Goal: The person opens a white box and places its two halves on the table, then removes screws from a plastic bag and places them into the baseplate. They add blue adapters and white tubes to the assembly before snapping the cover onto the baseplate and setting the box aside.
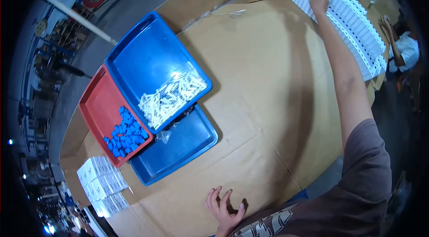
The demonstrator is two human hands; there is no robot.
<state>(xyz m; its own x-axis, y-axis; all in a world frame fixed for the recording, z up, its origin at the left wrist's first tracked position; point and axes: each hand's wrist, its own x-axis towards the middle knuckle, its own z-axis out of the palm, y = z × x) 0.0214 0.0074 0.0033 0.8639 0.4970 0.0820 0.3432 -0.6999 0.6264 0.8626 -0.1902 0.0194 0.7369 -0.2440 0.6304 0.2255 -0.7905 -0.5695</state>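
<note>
My right hand reaches to the far right corner and rests its fingers on the top of the stacked white pieces, which stand in long rows with dark holes along their edges. Thumb and fingers pinch at one spot there; what lies between them is too small to name. My left hand is close to my body above the cardboard surface, with fingers curled but apart and nothing in them.
A blue tray holds white sticks. A red tray holds small blue parts. Another blue tray sits partly beneath. White boxes are stacked at the lower left. Another person is at the far right.
</note>
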